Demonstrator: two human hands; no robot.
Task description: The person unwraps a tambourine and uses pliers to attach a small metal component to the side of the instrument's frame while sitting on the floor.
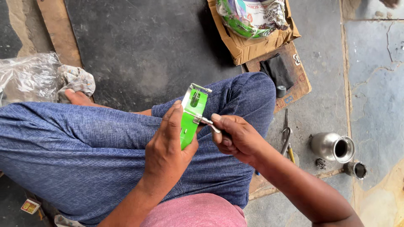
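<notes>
two hands [168, 147], one green strap [190, 120]

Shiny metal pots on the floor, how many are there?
1. The metal pot lies on its side on the stone floor, right of the person's right hand. Others may be out of view.

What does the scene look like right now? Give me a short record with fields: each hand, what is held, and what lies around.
left hand: grips a bright green strap upright over the lap
right hand: holds a small metal tool, its tip against the strap's metal buckle
posture: seated cross-legged on a stone floor, blue trousers
right side: metal pot on its side, pliers on the floor
ahead: open cardboard box with a printed plastic bag inside
left side: clear plastic bag, crumpled cloth
</notes>
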